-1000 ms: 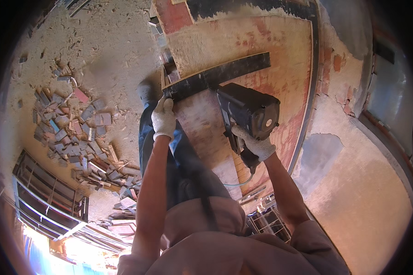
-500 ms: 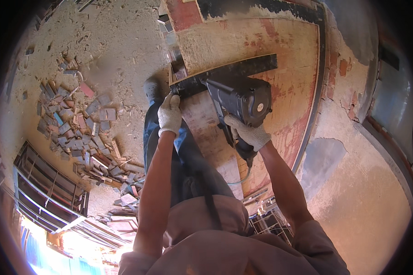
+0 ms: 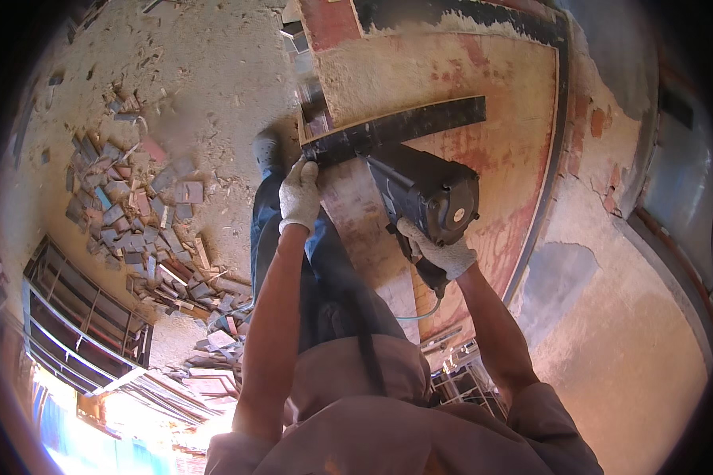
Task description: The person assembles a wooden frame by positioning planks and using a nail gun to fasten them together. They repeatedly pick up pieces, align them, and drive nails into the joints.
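Observation:
My right hand [image 3: 440,252], in a white work glove, grips the rear handle of a black power saw [image 3: 424,194] that rests on a large worn board [image 3: 451,71] with peeling red and tan paint. My left hand [image 3: 299,194], also gloved, presses on the near end of a long black straight bar [image 3: 396,127] that lies across the board. The saw's front sits against that bar. The blade is hidden under the saw body.
A heap of small wood offcuts [image 3: 135,214] lies on the dusty floor to the left. A metal grille [image 3: 79,324] sits at the lower left and a wire crate [image 3: 467,380] near my right elbow. The saw's cable [image 3: 420,313] hangs below it.
The saw has moved forward along the board until it meets the black bar. My left hand stays on the bar's end.

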Motion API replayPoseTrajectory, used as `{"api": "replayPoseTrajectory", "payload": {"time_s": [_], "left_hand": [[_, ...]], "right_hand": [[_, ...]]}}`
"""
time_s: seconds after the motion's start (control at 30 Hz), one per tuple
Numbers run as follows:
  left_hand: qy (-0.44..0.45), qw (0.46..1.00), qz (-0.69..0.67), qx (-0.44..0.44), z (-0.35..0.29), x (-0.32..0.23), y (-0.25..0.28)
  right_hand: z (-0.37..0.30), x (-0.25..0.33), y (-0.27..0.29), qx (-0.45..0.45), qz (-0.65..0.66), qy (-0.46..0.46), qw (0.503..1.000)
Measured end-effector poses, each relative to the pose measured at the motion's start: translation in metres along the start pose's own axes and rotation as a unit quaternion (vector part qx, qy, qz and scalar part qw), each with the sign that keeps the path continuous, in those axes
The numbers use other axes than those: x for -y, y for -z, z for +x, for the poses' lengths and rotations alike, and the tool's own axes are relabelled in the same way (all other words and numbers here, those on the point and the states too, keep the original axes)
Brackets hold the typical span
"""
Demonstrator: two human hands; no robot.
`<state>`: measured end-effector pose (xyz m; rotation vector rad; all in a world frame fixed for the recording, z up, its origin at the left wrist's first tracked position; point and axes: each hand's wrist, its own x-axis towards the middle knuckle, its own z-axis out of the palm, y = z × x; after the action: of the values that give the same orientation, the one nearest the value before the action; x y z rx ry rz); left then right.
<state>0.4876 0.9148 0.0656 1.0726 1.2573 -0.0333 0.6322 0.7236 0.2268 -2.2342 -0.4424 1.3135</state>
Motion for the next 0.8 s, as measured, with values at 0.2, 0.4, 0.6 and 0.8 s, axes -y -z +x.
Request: {"api": "replayPoseTrajectory", "payload": {"time_s": [0.2,0.4,0.6,0.8], "left_hand": [[-0.021,0.998,0.054,-0.01,0.001,-0.004,0.001],[-0.035,0.997,0.062,-0.01,0.004,0.006,0.002],[-0.05,0.998,0.04,0.001,0.012,0.005,0.004],[-0.005,1.0,0.017,0.025,-0.004,-0.003,0.007]], "right_hand": [[0.011,-0.004,-0.002,-0.064,-0.19,0.222,0.954],[0.007,-0.013,-0.012,0.08,-0.047,0.063,0.994],[0.009,-0.074,-0.024,0.074,-0.062,0.068,0.993],[-0.004,-0.047,-0.021,0.05,-0.206,0.106,0.971]]}}
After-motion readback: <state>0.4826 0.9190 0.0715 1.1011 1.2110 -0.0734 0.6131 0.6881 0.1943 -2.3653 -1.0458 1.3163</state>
